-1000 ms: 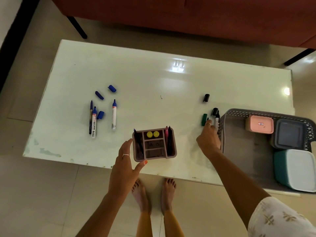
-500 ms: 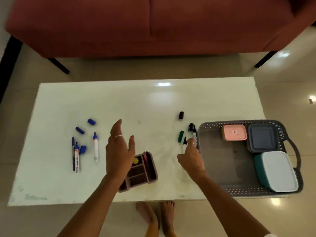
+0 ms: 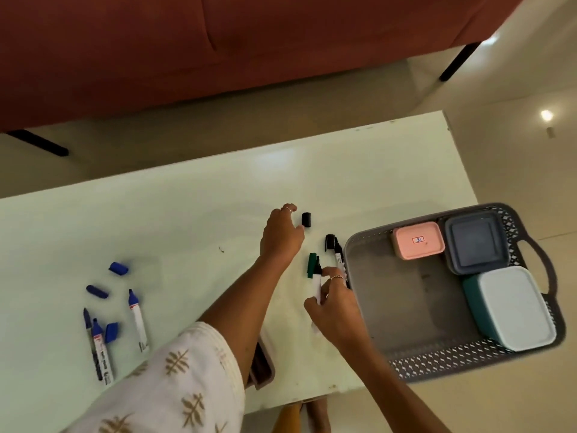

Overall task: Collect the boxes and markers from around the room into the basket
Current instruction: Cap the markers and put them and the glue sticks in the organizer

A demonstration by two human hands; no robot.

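My right hand [image 3: 334, 304] pinches a white marker with a black tip [image 3: 317, 284] just left of the grey basket [image 3: 437, 365]. A green cap [image 3: 311, 264] lies beside the marker's tip. A second black marker [image 3: 339, 256] and a black cap [image 3: 329, 241] lie against the basket's left wall. My left hand [image 3: 281, 235] reaches across the table, its thumb next to another black cap [image 3: 307, 219], holding nothing. In the basket sit a pink box [image 3: 418, 240], a dark grey box [image 3: 474, 242] and a teal box with a white lid [image 3: 515, 307].
On the left of the white table [image 3: 187, 207] lie blue markers [image 3: 137, 320] [image 3: 101, 354] and loose blue caps [image 3: 118, 268] [image 3: 96, 291] [image 3: 111, 332]. A brown organiser tray [image 3: 262, 367] sits at the near edge, mostly hidden by my left arm. A red sofa [image 3: 218, 57] stands behind.
My left hand has let go of the organiser tray and moved right to the black cap. My right hand has picked up the white marker. The view has shifted.
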